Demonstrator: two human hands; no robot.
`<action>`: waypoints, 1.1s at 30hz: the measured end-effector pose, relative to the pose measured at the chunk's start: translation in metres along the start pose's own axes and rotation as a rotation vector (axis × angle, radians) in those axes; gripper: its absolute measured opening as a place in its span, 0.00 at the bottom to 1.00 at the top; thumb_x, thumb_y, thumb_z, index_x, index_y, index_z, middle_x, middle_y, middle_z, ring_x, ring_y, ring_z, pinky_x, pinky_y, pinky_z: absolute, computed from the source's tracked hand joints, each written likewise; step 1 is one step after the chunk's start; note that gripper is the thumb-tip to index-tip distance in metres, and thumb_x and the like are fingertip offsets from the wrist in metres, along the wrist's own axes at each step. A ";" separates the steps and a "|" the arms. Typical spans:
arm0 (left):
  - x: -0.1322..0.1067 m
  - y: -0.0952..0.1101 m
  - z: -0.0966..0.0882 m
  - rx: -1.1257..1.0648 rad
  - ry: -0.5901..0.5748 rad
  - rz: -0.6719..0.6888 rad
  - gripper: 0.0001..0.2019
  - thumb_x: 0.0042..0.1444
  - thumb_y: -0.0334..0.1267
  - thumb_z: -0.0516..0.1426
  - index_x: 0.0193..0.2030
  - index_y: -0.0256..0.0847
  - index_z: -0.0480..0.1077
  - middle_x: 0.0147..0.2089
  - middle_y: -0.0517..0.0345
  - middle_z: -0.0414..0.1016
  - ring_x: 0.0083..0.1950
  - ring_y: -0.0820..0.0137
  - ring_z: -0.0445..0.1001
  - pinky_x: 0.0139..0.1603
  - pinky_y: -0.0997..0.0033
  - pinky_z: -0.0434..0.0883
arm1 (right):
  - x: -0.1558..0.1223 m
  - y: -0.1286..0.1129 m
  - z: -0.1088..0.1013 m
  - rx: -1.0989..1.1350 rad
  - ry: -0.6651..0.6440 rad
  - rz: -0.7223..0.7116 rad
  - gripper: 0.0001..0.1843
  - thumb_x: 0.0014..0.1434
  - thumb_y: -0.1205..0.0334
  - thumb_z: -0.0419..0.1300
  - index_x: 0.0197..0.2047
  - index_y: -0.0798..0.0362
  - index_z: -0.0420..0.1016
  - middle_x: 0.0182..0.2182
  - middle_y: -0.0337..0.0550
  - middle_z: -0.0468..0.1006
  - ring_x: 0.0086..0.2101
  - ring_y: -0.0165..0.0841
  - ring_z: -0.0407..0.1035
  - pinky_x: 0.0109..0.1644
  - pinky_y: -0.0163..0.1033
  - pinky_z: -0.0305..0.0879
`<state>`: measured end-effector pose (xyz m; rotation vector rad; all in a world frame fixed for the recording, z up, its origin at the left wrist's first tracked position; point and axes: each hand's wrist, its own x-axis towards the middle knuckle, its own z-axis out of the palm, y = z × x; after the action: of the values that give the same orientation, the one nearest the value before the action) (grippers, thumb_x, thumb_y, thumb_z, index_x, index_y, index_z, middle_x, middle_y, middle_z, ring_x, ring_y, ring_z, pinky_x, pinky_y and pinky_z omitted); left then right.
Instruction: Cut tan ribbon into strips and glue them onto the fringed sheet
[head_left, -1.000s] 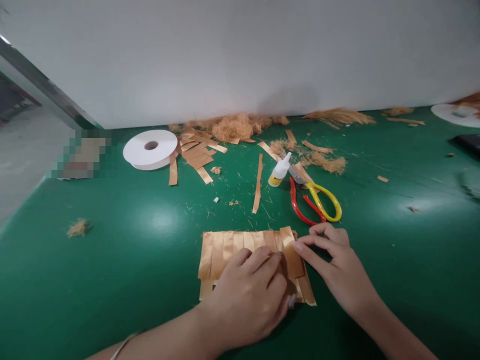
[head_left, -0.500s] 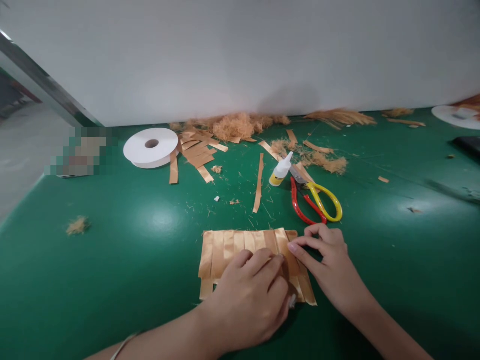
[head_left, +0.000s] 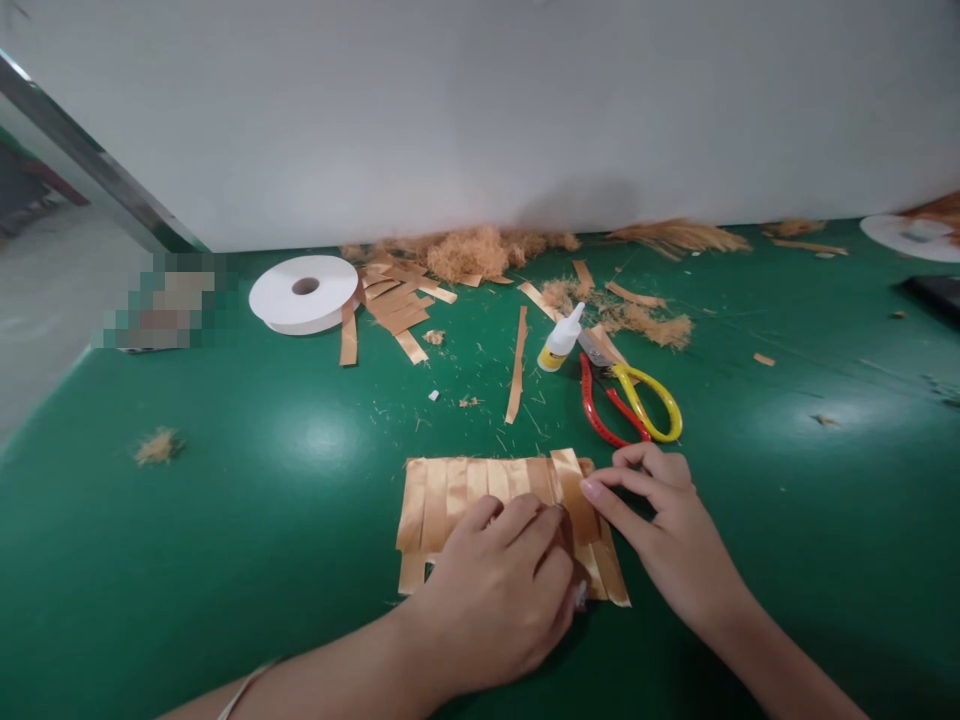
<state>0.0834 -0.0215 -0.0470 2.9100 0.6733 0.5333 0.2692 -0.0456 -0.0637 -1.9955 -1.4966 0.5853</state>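
A mat of overlapping tan ribbon strips [head_left: 457,495] lies on the green table [head_left: 225,500] close in front of me. My left hand [head_left: 499,590] rests on its near right part, fingers curled and pressing down on the strips. My right hand [head_left: 664,535] sits at the mat's right edge, its forefinger stretched out onto the rightmost strip [head_left: 574,485], the other fingers bent. Neither hand lifts anything off the table.
Red and yellow scissors [head_left: 630,400] and a small glue bottle [head_left: 561,340] lie just beyond the mat. A white tape roll [head_left: 304,293], cut ribbon strips [head_left: 394,310] and frayed fibre heaps [head_left: 472,250] sit near the grey wall. A loose strip [head_left: 516,365] lies mid-table.
My right forefinger slid slightly left along the rightmost strip and the strip has shifted a little. The left hand has stayed in place on the mat.
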 end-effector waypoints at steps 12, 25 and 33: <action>-0.001 -0.001 0.000 -0.017 0.025 0.005 0.11 0.61 0.36 0.47 0.36 0.35 0.69 0.42 0.51 0.73 0.44 0.63 0.69 0.37 0.64 0.61 | 0.002 0.007 0.004 -0.136 -0.046 -0.025 0.20 0.55 0.42 0.52 0.29 0.44 0.78 0.35 0.42 0.68 0.40 0.39 0.60 0.44 0.48 0.53; -0.001 -0.002 0.003 -0.017 -0.049 0.066 0.13 0.61 0.41 0.47 0.39 0.36 0.68 0.48 0.50 0.70 0.49 0.62 0.67 0.41 0.64 0.62 | 0.001 0.008 0.007 -0.173 -0.026 -0.048 0.18 0.55 0.44 0.53 0.26 0.45 0.77 0.34 0.43 0.69 0.38 0.40 0.60 0.41 0.48 0.55; -0.001 -0.002 0.005 0.016 -0.214 0.070 0.20 0.59 0.52 0.47 0.50 0.40 0.63 0.57 0.48 0.62 0.53 0.60 0.62 0.46 0.61 0.63 | 0.002 0.007 0.008 -0.183 0.000 -0.057 0.15 0.53 0.47 0.56 0.25 0.46 0.75 0.33 0.42 0.70 0.37 0.39 0.61 0.44 0.48 0.54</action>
<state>0.0839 -0.0202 -0.0520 2.9567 0.5509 0.2185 0.2691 -0.0433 -0.0745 -2.0809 -1.6531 0.4383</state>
